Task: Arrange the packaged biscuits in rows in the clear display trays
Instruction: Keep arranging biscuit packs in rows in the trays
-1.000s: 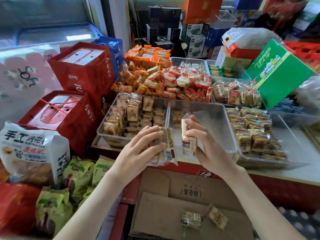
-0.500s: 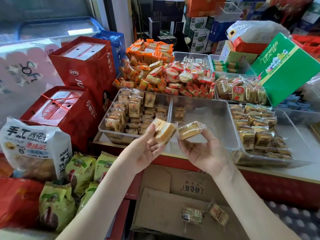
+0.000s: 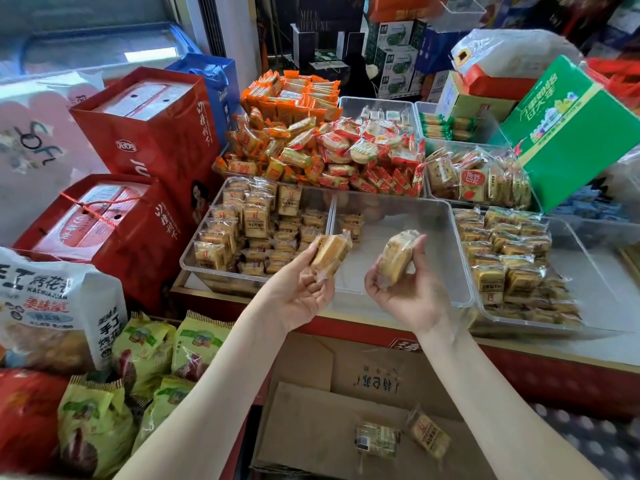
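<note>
My left hand grips one clear-wrapped yellow biscuit pack, palm up, over the front edge of the trays. Beside it my right hand grips a second biscuit pack, tilted on end. Both are held above the middle clear tray, which holds only a small stack of packs at its far left corner. The left clear tray is filled with rows of the same packs. The right clear tray is about half filled. Two loose packs lie in the cardboard box below.
Behind the trays are heaps of orange and red wrapped biscuits. Red gift boxes stand to the left, a green carton to the right. Snack bags lie at lower left. An open cardboard box sits under my arms.
Both hands turned palm up and rose from the tray's front edge. The packs went from upright, label toward me, to edge-on, and the hands spread slightly apart.
</note>
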Demonstrator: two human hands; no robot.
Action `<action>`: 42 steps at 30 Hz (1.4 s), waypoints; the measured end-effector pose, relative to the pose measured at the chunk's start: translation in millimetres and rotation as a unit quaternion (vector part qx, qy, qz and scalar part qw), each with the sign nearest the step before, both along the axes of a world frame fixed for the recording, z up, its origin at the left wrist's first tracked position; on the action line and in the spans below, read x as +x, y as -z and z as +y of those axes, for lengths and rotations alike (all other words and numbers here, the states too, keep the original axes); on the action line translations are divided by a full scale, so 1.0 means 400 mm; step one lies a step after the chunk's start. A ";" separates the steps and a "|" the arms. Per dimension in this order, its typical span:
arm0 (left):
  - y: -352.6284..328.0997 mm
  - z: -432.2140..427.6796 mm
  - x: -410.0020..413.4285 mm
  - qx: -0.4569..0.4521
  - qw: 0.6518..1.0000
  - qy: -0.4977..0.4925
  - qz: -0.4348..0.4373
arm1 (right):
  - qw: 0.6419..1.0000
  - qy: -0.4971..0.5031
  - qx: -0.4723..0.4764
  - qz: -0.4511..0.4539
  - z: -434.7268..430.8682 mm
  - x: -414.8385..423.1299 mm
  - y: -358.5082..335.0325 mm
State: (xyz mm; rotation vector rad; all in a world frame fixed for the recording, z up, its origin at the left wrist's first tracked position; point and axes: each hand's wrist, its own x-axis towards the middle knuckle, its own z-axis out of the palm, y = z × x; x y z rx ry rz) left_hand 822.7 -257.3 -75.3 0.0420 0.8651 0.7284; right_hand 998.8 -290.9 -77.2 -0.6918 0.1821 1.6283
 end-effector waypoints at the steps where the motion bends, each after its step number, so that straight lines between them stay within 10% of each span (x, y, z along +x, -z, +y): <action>1: -0.002 0.009 0.009 -0.016 1.000 -0.015 -0.007 | 1.000 0.014 -0.020 -0.010 0.017 0.006 0.003; 10: 0.042 0.124 0.039 -0.049 0.994 -0.093 0.005 | 0.962 -0.059 -0.037 -0.265 0.207 0.095 0.141; 17: 0.195 0.246 -0.023 0.113 0.967 -0.061 0.222 | 0.676 -0.221 -0.034 -0.702 0.452 0.162 0.400; 27: 0.267 0.315 -0.035 0.307 0.825 0.082 0.468 | 0.560 -0.173 -0.068 -0.807 0.556 0.114 0.480; 32: 0.235 0.367 -0.003 0.396 0.753 0.262 0.455 | 0.667 -0.285 0.173 -0.666 0.448 0.071 0.225; 35: 0.196 0.380 0.026 0.410 0.747 0.302 0.428 | 0.690 -0.303 0.159 -0.638 0.400 0.071 0.178; 42: 0.182 0.372 0.041 0.304 0.891 0.162 0.294 | 0.834 -0.123 -0.011 -0.537 0.377 0.072 0.214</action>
